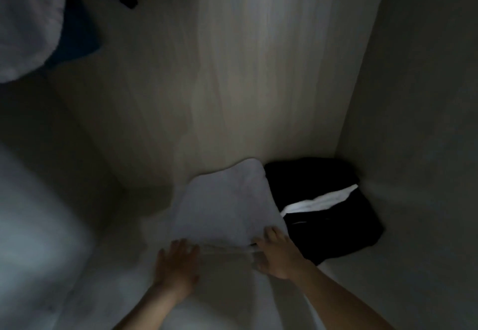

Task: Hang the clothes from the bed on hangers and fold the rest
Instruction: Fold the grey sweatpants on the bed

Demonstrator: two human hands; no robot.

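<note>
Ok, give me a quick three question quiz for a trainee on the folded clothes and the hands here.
1. True or false: the white folded cloth lies left of the black folded garment.
2. The black garment's stripe is: A red, B white, C yellow.
3. Which hand rests on the white cloth's corner nearest the black garment?
Key: 1 true; 2 B; 3 the right hand.
</note>
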